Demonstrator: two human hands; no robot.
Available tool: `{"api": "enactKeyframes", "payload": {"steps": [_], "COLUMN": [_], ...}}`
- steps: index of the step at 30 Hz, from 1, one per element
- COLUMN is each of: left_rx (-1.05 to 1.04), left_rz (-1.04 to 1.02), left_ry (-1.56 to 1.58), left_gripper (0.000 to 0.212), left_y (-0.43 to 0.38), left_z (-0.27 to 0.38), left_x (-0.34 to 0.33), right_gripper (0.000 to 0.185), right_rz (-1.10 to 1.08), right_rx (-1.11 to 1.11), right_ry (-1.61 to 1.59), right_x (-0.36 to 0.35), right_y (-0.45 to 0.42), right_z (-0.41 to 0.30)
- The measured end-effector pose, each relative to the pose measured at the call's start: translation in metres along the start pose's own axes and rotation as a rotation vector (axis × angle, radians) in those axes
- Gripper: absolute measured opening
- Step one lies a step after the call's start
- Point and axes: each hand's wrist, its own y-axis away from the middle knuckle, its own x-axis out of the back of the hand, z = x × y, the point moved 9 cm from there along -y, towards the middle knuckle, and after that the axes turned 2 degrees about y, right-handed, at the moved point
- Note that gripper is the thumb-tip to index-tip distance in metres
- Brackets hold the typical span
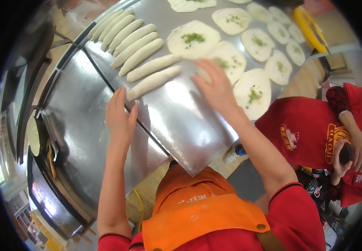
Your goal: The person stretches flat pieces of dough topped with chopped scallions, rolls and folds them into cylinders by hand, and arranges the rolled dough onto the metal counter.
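My left hand is at the near end of the closest dough roll, thumb apart from the fingers, holding nothing. Beside it lies another long dough roll, and several more dough rolls lie in a row at the upper left. My right hand is slightly blurred over the steel table, fingers spread, at the edge of a flattened dough round with chopped green herbs. Nothing shows in its grasp. Another topped dough round lies to its right.
More dough rounds cover the far right of the table. A dark seam divides the steel surface. Pans and a wooden-handled tool are at the left. A person in a red apron stands at the right, holding a dark round object.
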Motion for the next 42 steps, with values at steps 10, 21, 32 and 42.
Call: {"api": "enactKeyframes", "payload": {"steps": [10,21,32,42], "left_rx": [0.379,0.644,0.880,0.399], "left_rz": [-0.450,-0.772,-0.626,-0.690], "left_ry": [0.883,1.166,1.214,0.178], "left_gripper": [0.040,0.047,0.048,0.021], "left_y": [0.066,0.043,0.015,-0.024], "left_z": [0.052,0.150,0.153,0.168], "left_x": [-0.068,-0.152,-0.214,-0.204], "right_gripper": [0.028,0.017,0.020,0.022], "right_rz": [0.167,-0.223,-0.585,-0.632], "right_rx": [-0.591,-0.199,-0.360,-0.289], "right_ry": [0.254,0.651,0.339,0.279], "right_x": [0.129,0.083,0.072,0.070], "right_y": [0.077,0.021,0.006,0.028], "right_z": [0.180,0.198,0.231,0.224]}}
